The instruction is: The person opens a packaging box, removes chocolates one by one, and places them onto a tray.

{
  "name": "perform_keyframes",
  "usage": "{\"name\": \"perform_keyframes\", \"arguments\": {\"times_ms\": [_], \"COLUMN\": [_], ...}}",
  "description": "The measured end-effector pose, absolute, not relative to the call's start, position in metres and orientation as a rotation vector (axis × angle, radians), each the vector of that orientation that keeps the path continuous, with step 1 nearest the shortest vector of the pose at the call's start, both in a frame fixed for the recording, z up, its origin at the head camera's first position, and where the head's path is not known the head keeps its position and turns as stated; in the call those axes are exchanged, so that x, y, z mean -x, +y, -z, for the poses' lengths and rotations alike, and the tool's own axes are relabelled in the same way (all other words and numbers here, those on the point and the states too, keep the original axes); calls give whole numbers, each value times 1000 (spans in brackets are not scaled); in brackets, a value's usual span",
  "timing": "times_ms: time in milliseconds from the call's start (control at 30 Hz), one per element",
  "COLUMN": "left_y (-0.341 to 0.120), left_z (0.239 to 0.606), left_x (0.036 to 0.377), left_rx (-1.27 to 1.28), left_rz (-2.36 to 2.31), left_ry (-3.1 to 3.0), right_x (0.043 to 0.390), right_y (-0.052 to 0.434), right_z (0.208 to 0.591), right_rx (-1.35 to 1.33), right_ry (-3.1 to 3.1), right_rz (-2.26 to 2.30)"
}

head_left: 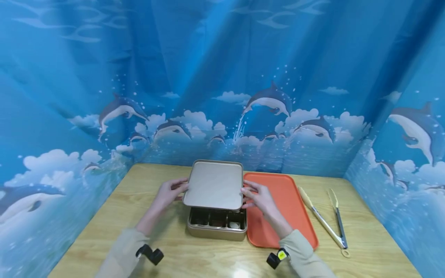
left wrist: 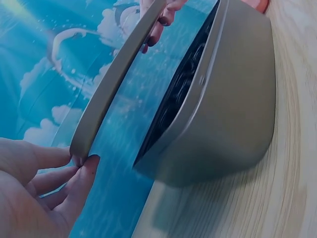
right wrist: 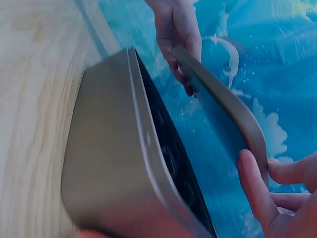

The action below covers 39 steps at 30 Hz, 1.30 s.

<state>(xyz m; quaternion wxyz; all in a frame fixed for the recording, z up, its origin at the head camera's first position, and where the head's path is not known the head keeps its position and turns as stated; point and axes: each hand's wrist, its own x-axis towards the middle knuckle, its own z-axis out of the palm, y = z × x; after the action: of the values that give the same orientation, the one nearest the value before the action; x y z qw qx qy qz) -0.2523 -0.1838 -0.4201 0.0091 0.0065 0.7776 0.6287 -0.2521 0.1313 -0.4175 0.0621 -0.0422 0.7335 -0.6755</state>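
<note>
Both hands hold a flat, square-cornered lid (head_left: 213, 185) above a beige box (head_left: 217, 233). The left hand (head_left: 170, 193) pinches the lid's left edge between thumb and fingers, seen close in the left wrist view. Opposite it, the right hand (head_left: 258, 197) pinches the right edge. In both wrist views a gap separates the lid from the box rim (left wrist: 200, 82). Dark compartments show along the box's near side, and a pale item (head_left: 235, 225) lies in the right one. The lid hides the rear of the box in the head view.
An orange-red tray (head_left: 274, 216) lies just right of the box. Farther right, a pair of tongs (head_left: 328, 224) lies spread on the wooden table (head_left: 153, 251). A blue dolphin-print curtain (head_left: 215, 77) hangs behind the table and at both sides.
</note>
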Motion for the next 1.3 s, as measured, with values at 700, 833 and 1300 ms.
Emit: {"name": "perform_keyframes", "arguments": {"times_ms": [700,833,1300], "left_y": [-299,-317,-358], "left_z": [415,418,440], "left_x": [223,218,213], "left_rx": [48,36,150], "left_rz": [-1791,-1775,-1555], "left_ry": [2588,2628,2713], "right_x": [243,236,214], "right_y": [9,-13,-60], "right_z": [421,423,438], "right_rx": [369,406,455], "right_ry": [1994,2019,2249], "right_rz": [2071,2046,1774]}}
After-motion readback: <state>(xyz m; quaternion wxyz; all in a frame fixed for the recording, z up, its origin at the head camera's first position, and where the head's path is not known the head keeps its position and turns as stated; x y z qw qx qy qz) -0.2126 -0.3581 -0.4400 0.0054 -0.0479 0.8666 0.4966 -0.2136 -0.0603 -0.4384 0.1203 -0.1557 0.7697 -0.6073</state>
